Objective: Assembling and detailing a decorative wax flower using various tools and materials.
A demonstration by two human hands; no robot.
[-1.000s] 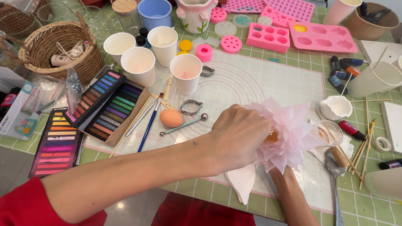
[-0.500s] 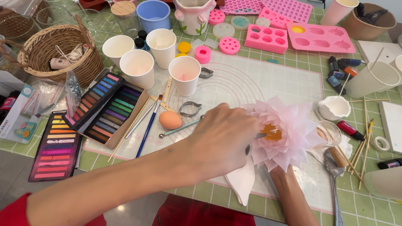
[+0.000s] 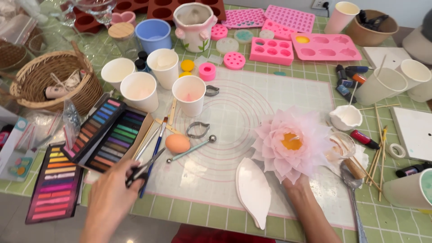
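While our right hand (image 3: 300,186) cups the pale pink layered wax flower (image 3: 294,144) from below, our left hand (image 3: 112,195) pinches small black scissors (image 3: 141,170) beside the pastel trays (image 3: 105,137).

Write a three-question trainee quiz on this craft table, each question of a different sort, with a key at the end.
1. True or false: the left hand holds a pair of scissors.
2. Which colour is the centre of the pink flower that the right hand supports from below? A. blue B. yellow-orange C. green
3. Fill the gap: the egg-shaped sponge lies on the white ____ mat, beside the ball-tipped tool.

Key: 1 true. 2 B. 3 silicone work (circle-marked) mat.
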